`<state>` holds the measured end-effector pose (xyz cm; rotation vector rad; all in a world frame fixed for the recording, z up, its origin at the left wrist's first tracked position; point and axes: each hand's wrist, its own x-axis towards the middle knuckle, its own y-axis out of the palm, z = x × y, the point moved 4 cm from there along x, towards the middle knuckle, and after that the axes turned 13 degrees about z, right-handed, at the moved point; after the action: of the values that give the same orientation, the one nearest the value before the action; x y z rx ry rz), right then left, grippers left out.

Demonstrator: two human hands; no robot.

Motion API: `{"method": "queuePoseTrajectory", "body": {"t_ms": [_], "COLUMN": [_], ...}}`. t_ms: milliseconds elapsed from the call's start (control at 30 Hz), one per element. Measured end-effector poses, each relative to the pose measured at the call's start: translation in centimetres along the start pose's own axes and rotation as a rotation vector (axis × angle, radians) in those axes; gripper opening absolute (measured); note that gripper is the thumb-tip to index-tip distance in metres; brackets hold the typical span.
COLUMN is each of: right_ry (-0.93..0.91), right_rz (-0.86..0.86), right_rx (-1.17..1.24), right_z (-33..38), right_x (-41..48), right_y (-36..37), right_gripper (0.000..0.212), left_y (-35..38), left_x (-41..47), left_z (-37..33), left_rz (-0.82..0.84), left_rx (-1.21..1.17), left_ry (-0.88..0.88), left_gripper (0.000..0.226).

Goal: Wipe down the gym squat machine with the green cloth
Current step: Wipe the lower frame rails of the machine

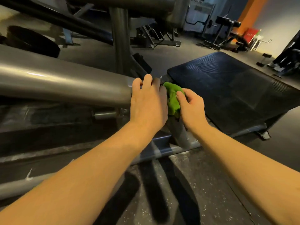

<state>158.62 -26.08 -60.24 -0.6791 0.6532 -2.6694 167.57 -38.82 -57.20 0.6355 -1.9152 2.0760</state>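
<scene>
Green cloth [172, 98] is the bright wad mid-frame, out past both your forearms. Closest to you is the speckled floor [211, 192], then the low base bar [164, 151] of the squat machine [40, 78]. Above that, your right hand [192, 106] has its fingers [179, 94] clamped on the cloth, pushing it against the frame right where the big grey tube [89, 88] ends. Your left hand [146, 104] is just beside it, fingers hooked over that tube end. Right of the cloth sits the black ribbed footplate [235, 88]. Further back there's a weight plate [32, 41] on the left, plus other gym gear that's too blurry to call.
</scene>
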Motion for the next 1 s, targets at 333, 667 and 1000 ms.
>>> {"method": "queuePoseTrajectory", "body": {"t_ms": [333,667,1000], "right_ry": [0.103,0.045,-0.005], "right_rz": [-0.076,0.473,0.845], "right_rx": [0.251,0.372,0.408], "right_z": [-5.6,-4.3,-5.5], "right_x": [5.1,7.5,9.9], "right_y": [-5.0,0.1,0.8], "right_gripper": [0.014,0.042,0.035], "left_y": [1.4,-0.1,-0.2], "left_x": [2.0,3.0,4.1], "left_z": [-1.9,-1.2,-1.9], "left_rz": [0.087,0.274,0.379], "left_rx": [0.236,0.071,-0.007], "left_ry": [-0.134,-0.092,-0.205], "left_gripper": [0.037,0.037,0.041]}}
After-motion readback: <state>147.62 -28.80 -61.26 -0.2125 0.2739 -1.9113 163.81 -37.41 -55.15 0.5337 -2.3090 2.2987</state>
